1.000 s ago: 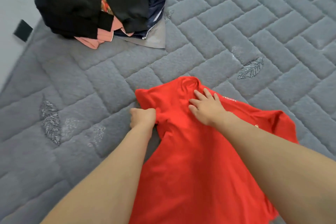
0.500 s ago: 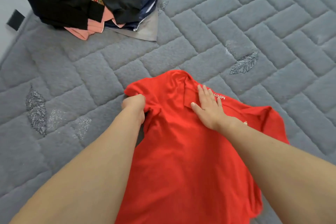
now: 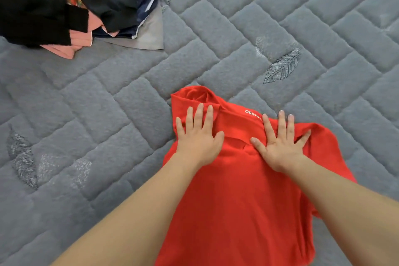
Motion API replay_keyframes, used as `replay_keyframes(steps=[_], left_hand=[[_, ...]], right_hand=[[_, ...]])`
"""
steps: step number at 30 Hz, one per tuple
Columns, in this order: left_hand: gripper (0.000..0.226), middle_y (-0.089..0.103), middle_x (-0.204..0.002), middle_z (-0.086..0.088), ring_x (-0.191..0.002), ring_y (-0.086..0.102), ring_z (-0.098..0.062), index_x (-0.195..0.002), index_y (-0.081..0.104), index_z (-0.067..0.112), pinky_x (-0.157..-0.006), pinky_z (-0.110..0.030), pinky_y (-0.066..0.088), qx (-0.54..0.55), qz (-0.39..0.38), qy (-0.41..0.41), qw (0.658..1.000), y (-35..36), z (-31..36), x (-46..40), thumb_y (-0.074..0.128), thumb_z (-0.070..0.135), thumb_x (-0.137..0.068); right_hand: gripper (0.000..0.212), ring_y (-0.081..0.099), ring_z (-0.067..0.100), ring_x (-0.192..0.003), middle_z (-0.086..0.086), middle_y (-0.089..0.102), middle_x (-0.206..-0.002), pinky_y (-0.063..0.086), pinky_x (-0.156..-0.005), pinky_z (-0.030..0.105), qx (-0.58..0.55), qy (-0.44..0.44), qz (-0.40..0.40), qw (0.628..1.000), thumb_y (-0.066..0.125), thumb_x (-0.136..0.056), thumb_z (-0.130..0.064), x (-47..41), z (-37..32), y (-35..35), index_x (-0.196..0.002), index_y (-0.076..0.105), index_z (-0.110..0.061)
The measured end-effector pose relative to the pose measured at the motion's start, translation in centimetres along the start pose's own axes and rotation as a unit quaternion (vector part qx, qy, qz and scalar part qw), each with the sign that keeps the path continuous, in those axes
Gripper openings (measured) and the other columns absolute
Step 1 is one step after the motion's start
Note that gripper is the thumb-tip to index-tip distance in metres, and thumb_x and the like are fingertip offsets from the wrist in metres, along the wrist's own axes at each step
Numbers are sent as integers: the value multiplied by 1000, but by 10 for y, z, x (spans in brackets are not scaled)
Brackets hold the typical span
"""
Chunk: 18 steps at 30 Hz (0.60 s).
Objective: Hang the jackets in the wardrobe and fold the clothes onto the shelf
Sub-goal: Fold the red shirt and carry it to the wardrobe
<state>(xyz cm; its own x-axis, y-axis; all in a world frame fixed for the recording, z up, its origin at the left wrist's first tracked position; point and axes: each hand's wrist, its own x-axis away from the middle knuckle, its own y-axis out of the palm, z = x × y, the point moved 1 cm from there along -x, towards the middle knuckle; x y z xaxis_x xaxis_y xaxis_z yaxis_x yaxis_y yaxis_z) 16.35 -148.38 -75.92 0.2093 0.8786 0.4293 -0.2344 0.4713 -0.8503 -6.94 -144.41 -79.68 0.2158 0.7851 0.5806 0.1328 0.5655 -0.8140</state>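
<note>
From the head view, a bright red short-sleeved polo shirt of smooth knit fabric [image 3: 237, 201] lies flat on a grey quilted plush bed cover stitched in a brick pattern [image 3: 108, 136]. Its long axis runs from the bottom edge of the picture up and slightly left, with the collar end pointing away from the person and the hem end running out of view below. The collar is folded down, and small white lettering runs along its right part, reading upside down from here. The left shoulder is bunched into a rounded fold at the top, while the right sleeve spreads out to the right, creased.

The left hand [image 3: 197, 134] lies flat on the shirt's left shoulder area, fingers straight and close together, pressing the cloth. The right hand [image 3: 279, 143] lies flat just below the collar, fingers straight and splayed wide, also pressing down.

Well apart at the upper left sits a heap of black, navy, pink and grey garments [image 3: 82, 4] on the same cover.
</note>
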Motion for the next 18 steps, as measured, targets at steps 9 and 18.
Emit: replay_keyframes(steps=[9,18], left_hand=[[91,-49,-147,11,-130,-53,-19,-125,-49,49,-98,-53,-37,-65,-49,-3,997,47,-21,-25,22,80,-79],[60,47,-135,-15,-120,50,-39,-133,51,18,-104,-54,37,-2,160,158,975,74,108,89,52,38,-76]], right_hand=[[75,-44,26,-136,2,-43,-151,-18,-100,74,-11,-39,-7,999,-8,-72,-85,-8,2,1,-125,-48,-50],[74,18,23,-148,11,18,-161,17,-120,44,-232,-195,132,944,59,-94,-31,50,105,-17,-155,19,-20]])
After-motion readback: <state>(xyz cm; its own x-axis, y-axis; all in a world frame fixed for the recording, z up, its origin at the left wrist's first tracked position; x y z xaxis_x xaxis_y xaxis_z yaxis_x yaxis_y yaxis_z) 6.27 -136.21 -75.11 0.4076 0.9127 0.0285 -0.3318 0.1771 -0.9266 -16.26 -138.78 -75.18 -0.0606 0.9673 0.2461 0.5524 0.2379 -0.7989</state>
